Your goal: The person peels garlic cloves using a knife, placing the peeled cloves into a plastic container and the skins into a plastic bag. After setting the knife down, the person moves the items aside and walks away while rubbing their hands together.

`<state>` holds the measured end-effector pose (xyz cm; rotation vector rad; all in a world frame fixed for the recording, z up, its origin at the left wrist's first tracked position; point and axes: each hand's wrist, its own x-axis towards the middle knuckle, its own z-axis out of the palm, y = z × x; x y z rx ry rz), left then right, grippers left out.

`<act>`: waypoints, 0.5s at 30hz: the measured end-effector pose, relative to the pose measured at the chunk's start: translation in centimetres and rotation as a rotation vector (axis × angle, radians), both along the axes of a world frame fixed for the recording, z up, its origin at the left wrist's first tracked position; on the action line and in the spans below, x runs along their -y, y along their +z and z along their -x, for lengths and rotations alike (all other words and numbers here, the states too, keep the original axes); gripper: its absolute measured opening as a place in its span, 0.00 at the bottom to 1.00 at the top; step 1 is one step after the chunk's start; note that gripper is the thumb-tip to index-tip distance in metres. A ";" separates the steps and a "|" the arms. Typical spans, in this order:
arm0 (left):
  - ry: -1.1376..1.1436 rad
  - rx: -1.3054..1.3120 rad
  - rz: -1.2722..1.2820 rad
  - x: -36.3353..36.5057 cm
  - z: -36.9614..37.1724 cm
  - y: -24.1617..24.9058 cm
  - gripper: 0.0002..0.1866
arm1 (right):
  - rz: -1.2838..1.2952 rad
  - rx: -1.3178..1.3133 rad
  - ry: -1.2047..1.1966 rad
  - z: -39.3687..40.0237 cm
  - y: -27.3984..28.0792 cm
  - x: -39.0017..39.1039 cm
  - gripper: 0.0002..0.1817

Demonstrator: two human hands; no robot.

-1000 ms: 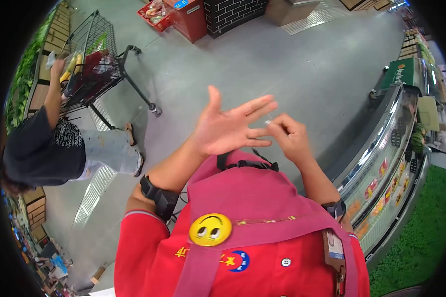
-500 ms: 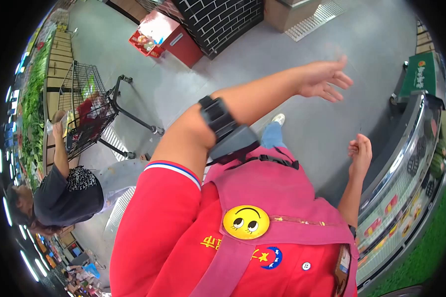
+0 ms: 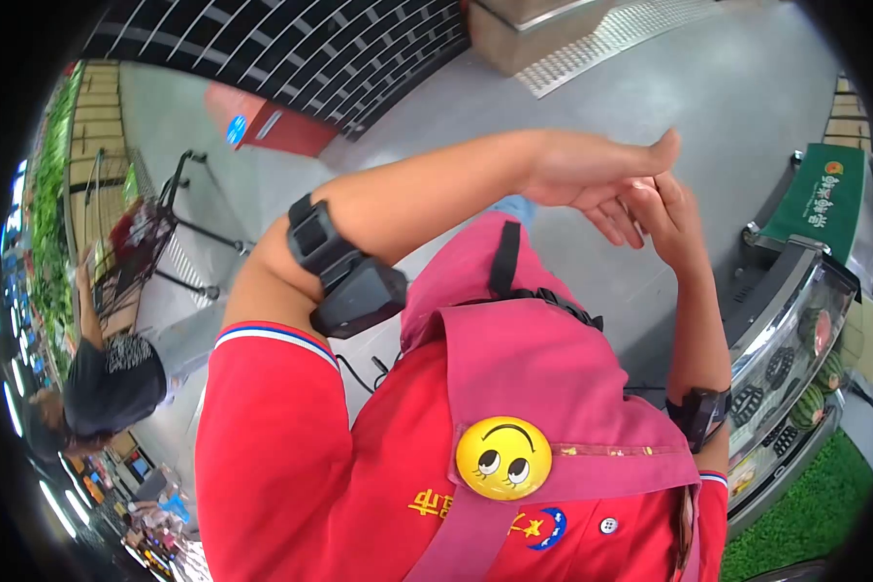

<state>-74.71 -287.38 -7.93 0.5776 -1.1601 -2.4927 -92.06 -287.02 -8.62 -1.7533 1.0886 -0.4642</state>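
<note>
My left hand [image 3: 587,179] reaches across in front of me, fingers loosely extended and thumb lifted. From the right, my right hand [image 3: 674,218] meets it; its loosely bent fingers overlap the left palm and fingers in this view, and some fingertips are hidden behind it. Nothing shows in either hand. A strapped black device [image 3: 359,291] sits on my left arm near the elbow, and another black band [image 3: 700,417] is on my right arm. A pink apron [image 3: 524,364] with a yellow smiley badge [image 3: 503,458] covers my red shirt [image 3: 272,436].
On the right stands a glass-sided display case [image 3: 786,330] with watermelons [image 3: 807,407], beside a green sign panel [image 3: 824,199]. A red box [image 3: 281,126] rests by the black tiled block [image 3: 359,58]. At left, a person [image 3: 116,378] stands by a shopping cart [image 3: 126,223].
My right hand has risen and come up to my left hand, so they now overlap. The view has shifted; the cart and person sit further left, and the tiled block fills more of the top.
</note>
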 end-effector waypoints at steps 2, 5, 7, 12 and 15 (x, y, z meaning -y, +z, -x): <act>-0.056 -0.070 0.009 4.3 1.5 -1.4 0.44 | -0.095 0.105 -0.019 3.0 -0.3 4.1 0.12; -0.179 -0.227 0.016 10.9 6.2 -3.6 0.46 | -0.338 0.181 -0.065 8.0 -0.1 9.0 0.13; -0.308 -0.361 -0.008 16.8 11.0 -4.4 0.49 | -0.313 0.265 -0.203 12.4 0.1 12.6 0.13; -0.588 -0.467 -0.390 27.6 22.4 -3.5 0.48 | -0.207 0.574 -0.637 22.2 0.9 16.4 0.18; -0.365 -0.458 -0.660 34.6 28.4 -2.9 0.52 | -0.121 0.874 -0.998 27.5 -0.5 19.4 0.18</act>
